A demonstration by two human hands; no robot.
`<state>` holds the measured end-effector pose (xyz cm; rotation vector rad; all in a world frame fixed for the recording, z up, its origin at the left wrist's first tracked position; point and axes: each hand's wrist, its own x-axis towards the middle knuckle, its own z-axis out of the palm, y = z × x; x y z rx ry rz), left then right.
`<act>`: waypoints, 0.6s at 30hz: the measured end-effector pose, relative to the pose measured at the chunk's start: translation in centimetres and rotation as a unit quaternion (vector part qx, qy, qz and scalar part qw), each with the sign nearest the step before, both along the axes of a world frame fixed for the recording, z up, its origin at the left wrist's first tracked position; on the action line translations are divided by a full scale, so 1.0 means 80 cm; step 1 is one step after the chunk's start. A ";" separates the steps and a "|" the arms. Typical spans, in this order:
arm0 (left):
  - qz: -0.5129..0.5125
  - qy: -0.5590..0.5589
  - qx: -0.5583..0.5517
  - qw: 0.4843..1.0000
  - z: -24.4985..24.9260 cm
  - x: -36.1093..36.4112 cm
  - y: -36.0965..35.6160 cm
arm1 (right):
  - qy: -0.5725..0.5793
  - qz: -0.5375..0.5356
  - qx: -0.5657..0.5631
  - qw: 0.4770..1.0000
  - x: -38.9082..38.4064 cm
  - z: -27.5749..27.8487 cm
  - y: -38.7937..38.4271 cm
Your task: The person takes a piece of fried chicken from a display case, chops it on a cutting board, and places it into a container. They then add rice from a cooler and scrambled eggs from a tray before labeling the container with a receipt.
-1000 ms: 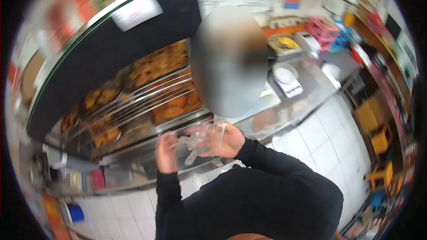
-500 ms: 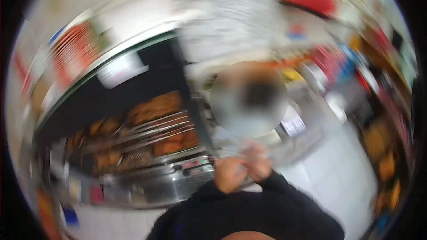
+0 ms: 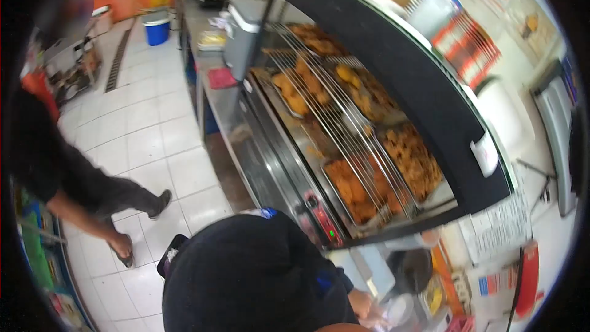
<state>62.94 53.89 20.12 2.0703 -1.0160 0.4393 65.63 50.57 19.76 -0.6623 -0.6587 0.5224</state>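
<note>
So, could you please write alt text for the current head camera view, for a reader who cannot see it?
A person in black is beside a cabinet of browned, fried-looking food, with a hand partly visible near a pale board at the lower right. Another person in dark clothes is on the white tiled floor at the left.

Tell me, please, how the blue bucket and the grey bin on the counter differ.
The blue bucket stands on the tiled floor, while the grey bin stands on the metal counter. The bucket is round; the bin is boxier. The bin also looks larger in the picture, though it may simply be nearer than the bucket. Both stand upright.
</note>
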 end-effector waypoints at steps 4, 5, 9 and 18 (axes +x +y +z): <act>0.026 0.035 -0.020 0.999 -0.010 -0.004 0.036 | -0.007 0.062 0.050 0.997 0.012 -0.004 0.014; 0.024 0.039 -0.027 0.999 -0.008 -0.010 0.044 | -0.013 0.071 0.066 0.995 0.015 -0.006 0.015; 0.022 0.049 -0.068 0.996 0.007 -0.058 0.101 | -0.050 0.126 0.181 0.974 0.030 0.013 0.012; 0.328 0.018 -0.207 0.921 0.029 -0.230 0.295 | -0.627 -0.248 -0.181 0.716 -0.092 0.288 0.097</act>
